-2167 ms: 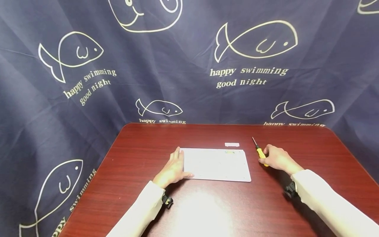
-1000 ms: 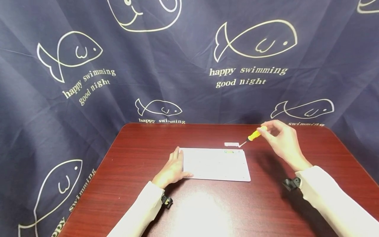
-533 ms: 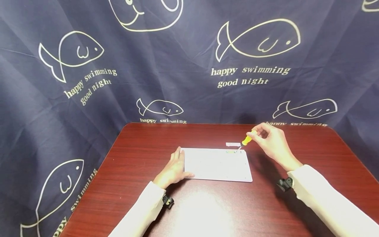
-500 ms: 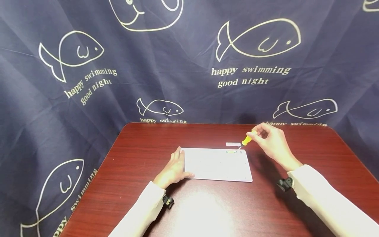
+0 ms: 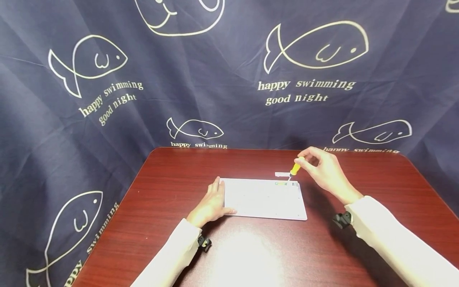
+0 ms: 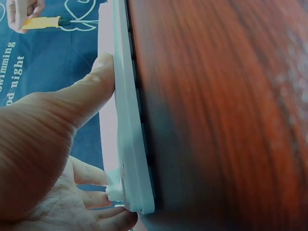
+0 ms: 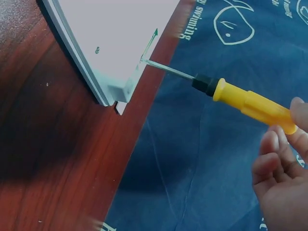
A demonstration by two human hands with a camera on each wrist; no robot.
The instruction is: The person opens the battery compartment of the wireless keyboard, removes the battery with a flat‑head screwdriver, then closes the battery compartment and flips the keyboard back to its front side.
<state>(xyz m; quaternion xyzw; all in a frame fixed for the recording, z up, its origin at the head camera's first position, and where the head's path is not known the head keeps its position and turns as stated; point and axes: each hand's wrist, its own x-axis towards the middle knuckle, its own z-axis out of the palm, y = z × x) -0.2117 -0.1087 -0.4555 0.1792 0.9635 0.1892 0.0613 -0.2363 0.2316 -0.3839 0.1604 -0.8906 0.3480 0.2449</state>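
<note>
A white keyboard (image 5: pixel 261 201) lies face down on the table, its dark keys (image 6: pixel 135 67) showing along the underside in the left wrist view. My left hand (image 5: pixel 210 202) holds its left end, thumb over the front edge and fingers along the side. In my right hand (image 5: pixel 324 170), thumb and fingertips pinch the butt of a yellow-handled screwdriver (image 7: pixel 250 103). The shaft slants down, with its tip at the battery slot (image 5: pixel 281 183) near the keyboard's far right corner. Something green and yellow shows in that slot. A small white cover strip (image 5: pixel 281 174) lies just beyond the keyboard.
The reddish-brown wooden table (image 5: pixel 172 171) extends around the keyboard, with a bright glare patch in front. Behind it hangs a dark blue curtain (image 5: pixel 233 71) with fish drawings and lettering. Black wrist cameras (image 5: pixel 342 219) sit at both sleeves.
My right hand picked up the screwdriver from the table right of the keyboard, then moved left and brought its tip to the battery slot, the handle now steeper. My left hand stayed put.
</note>
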